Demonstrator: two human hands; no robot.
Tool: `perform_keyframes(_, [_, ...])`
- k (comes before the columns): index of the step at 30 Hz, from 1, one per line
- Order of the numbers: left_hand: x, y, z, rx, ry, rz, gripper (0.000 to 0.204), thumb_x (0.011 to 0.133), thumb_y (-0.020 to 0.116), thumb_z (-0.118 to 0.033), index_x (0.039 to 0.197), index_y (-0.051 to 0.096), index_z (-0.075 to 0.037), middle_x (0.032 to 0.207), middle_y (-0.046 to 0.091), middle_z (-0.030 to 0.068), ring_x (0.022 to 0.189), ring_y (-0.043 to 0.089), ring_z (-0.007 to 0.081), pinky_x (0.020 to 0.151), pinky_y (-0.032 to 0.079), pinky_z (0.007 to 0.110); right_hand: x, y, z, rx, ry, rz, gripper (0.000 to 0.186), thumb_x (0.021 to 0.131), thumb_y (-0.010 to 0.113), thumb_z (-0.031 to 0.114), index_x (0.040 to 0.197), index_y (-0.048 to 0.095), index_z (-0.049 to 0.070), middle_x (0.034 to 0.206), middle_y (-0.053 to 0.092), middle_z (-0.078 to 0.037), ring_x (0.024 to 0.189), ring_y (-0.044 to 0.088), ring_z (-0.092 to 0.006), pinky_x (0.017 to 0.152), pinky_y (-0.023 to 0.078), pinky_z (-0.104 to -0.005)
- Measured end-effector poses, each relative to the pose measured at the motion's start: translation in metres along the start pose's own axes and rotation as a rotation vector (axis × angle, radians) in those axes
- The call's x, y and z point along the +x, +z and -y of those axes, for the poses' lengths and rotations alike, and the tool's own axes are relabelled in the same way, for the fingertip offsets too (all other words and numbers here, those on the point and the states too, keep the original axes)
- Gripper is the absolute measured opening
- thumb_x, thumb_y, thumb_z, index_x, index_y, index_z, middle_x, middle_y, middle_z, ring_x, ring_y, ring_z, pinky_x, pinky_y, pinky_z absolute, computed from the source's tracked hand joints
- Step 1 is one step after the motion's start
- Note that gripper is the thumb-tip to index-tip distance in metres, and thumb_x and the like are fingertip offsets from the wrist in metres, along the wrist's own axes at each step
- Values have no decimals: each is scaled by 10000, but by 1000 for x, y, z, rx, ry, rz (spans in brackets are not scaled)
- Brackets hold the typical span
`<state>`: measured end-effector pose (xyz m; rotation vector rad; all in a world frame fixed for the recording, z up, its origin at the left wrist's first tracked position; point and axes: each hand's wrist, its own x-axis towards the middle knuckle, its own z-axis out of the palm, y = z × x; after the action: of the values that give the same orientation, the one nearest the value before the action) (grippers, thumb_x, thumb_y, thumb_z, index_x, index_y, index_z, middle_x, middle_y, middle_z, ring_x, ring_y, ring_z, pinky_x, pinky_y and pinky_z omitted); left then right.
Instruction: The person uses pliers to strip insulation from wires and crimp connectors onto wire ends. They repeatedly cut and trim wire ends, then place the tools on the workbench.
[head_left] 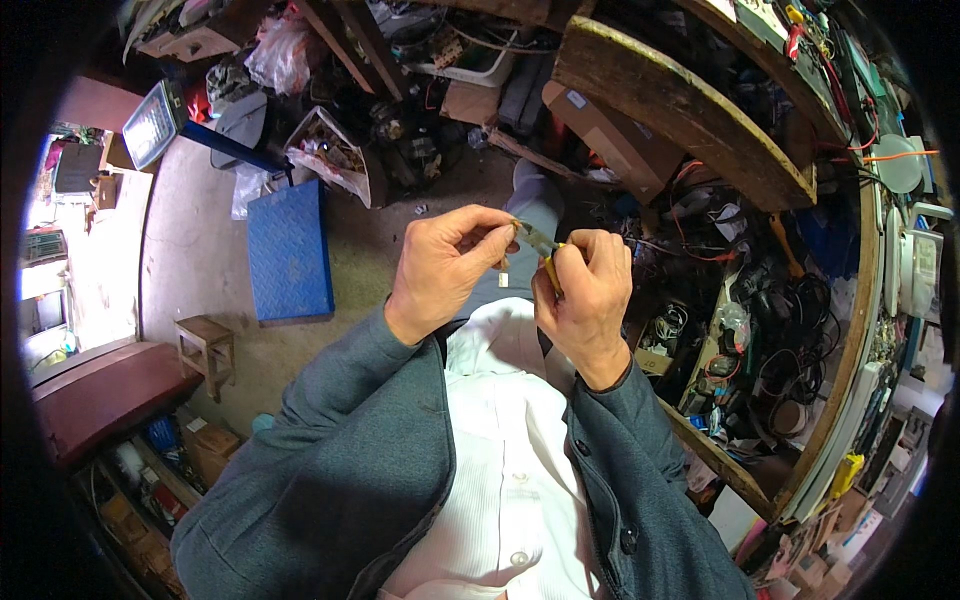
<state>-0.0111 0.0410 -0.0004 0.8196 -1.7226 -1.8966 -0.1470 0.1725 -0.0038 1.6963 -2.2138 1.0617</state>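
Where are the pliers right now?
In the head view, the pliers are just above and right of centre, gripped in the right hand, nose toward the left hand.

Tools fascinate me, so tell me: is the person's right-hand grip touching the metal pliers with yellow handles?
Touching. The head view shows the right-hand grip closed around the metal pliers with yellow handles, with no gap visible.
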Motion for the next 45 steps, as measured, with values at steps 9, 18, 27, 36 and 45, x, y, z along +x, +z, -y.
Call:
perform_keyframes(9, [-6,-3,-11,186,56,67,171,963,671,-50,1088,730,50,853,749,75,748,679,90,673,551,246,-5,6,-8,-36,-108,9,242,642,721,0,720,504,77,778,493,-69,637,491,-228,528,395,-365])
perform_keyframes(18, [-6,-4,-13,145,-35,181,204,1037,592,-121,1088,680,55,859,706,78,794,651,101,708,534,267,-5,3,-6,191,-17,15,253,667,707,-43,717,477,50,697,464,-84,579,520,-242,501,431,-386])
perform_keyframes(27, [0,-7,-9,178,168,331,282,1079,551,-216,1002,642,40,842,644,98,716,610,145,651,507,317,-5,-8,-4,871,434,293,321,840,719,34,673,445,13,630,446,-34,569,386,-123,511,306,-310])
perform_keyframes(36, [-1,-13,-8,78,111,410,336,1087,515,-229,881,630,11,719,644,65,671,622,115,620,517,297,-5,-18,-3,1727,1045,527,112,861,704,10,953,643,-9,683,500,40,523,366,-34,471,262,-212])
perform_keyframes(45, [-4,-12,-6,-93,-87,334,352,1083,475,-210,819,607,-19,723,645,39,597,585,93,576,504,257,1,-12,2,703,289,317,224,821,669,35,723,470,-3,670,423,-46,567,400,-173,565,351,-320])
